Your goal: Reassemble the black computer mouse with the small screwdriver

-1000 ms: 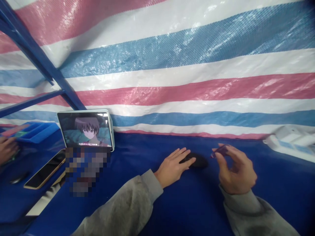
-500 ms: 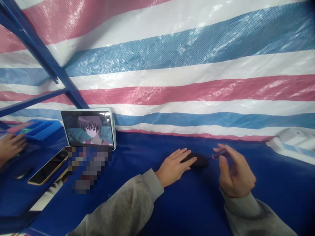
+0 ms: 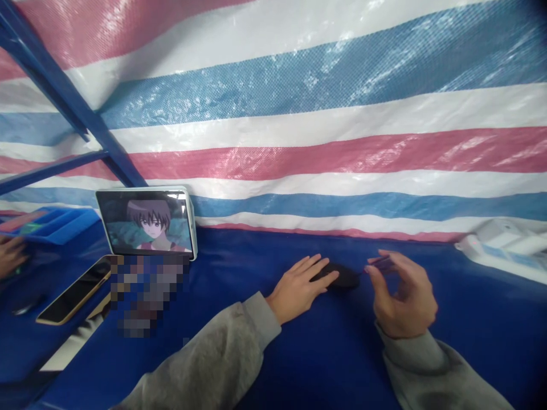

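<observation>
A black computer mouse (image 3: 344,277) lies on the blue table surface. My left hand (image 3: 299,287) holds it at its left end, fingers stretched over it and thumb along the near side. Just to the right of the mouse, my right hand (image 3: 404,293) pinches a small, slim, dark-reddish thing (image 3: 378,263) between thumb and fingers. A thin dark line runs from this thing toward the mouse's right end. Blur hides its exact kind and whether it touches the mouse.
Left of my arms stand a tablet (image 3: 147,223) showing a cartoon, a phone (image 3: 77,290) and a blue divided tray (image 3: 68,225). Another person's hand (image 3: 11,256) is at the far left. White packages (image 3: 508,250) lie at the right, before a striped tarp (image 3: 320,162).
My right hand has turned slightly, and its pinched thing now shows less between the fingers. My left hand stays on the mouse. The other person's hand has moved left, and the view has shifted slightly.
</observation>
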Action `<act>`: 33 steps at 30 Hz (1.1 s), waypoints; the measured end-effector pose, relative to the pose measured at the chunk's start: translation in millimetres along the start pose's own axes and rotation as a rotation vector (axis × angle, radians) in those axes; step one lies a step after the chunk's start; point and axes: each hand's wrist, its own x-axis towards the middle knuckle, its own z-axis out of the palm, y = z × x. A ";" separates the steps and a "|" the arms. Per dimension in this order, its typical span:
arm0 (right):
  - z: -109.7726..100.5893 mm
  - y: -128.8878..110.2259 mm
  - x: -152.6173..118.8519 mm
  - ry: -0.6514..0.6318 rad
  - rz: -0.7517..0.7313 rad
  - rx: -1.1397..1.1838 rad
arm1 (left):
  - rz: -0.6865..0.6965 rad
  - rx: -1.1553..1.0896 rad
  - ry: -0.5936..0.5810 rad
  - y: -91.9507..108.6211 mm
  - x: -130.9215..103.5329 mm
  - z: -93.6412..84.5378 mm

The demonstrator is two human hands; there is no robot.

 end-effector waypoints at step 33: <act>-6.0 -4.5 -1.4 -0.048 0.068 0.002 | -0.020 -0.051 0.006 0.1 0.0 -0.8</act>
